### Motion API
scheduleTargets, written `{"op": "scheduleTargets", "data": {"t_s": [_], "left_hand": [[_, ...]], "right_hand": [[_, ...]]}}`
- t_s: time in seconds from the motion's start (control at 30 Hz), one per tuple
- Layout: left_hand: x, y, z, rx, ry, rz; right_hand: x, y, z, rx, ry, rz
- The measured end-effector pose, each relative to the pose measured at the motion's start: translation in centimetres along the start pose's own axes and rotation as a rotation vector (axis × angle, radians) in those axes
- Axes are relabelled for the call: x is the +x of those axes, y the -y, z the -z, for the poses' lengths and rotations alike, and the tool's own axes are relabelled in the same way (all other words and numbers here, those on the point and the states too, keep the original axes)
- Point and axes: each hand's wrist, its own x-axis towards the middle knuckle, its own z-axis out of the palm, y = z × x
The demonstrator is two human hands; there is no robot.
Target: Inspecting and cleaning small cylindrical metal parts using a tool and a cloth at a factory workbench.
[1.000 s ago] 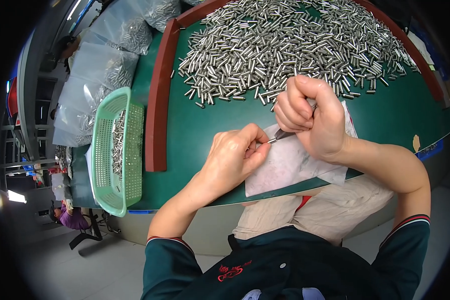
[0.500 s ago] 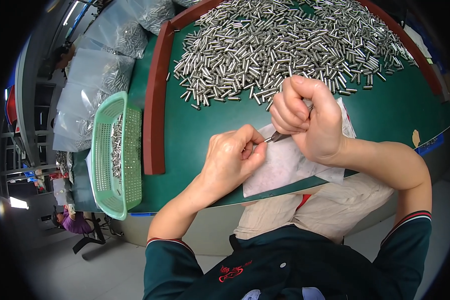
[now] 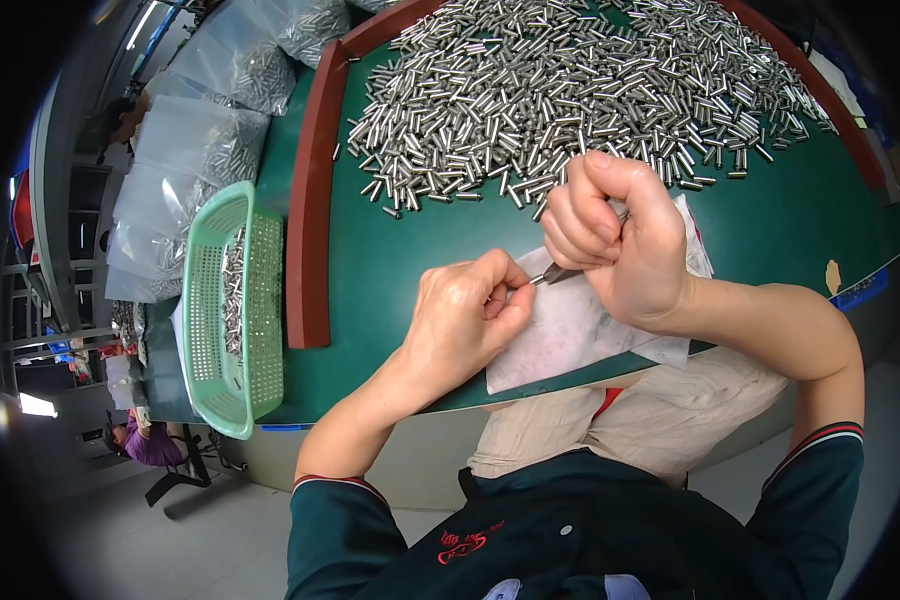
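Thumb and forefinger of my left hand [image 3: 460,312] pinch a small metal pin [image 3: 537,280], mostly hidden by the fingertips. My right hand [image 3: 625,235] is closed in a fist around a slim tool with a dark tapered end [image 3: 562,272]; the fist hides most of it, so its exact kind does not show. The tool's tip meets the pin's exposed end. Under both hands lies a smudged white cloth or paper sheet [image 3: 540,345] on the green tabletop [image 3: 400,250]. Beyond them spreads a big heap of short shiny metal pins [image 3: 560,100].
A red-brown wooden rail [image 3: 313,220] borders the work area on the left. Past it stands a light green plastic basket [image 3: 265,345] with some metal pins inside. Clear plastic bags of pins [image 3: 185,150] line the far left. A blue tray [image 3: 860,290] sits at the right edge.
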Motion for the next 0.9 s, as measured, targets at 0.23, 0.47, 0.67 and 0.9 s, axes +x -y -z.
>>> {"op": "scheduleTargets", "data": {"t_s": [0.23, 0.47, 0.67, 0.9], "left_hand": [[0.0, 0.1, 0.0, -0.050, -0.003, -0.002], [-0.1, 0.0, -0.1, -0.041, -0.013, -0.024], [-0.1, 0.0, -0.1, -0.025, 0.001, -0.014], [0.3, -0.4, 0.1, -0.040, 0.001, -0.036]], "right_hand": [[-0.3, -0.2, -0.5, -0.062, 0.004, 0.043], [-0.7, -0.6, -0.9, -0.108, 0.017, 0.093], [-0.9, -0.8, -1.1, -0.112, 0.033, 0.105], [-0.7, -1.0, -1.0, -0.235, 0.042, 0.160]]}}
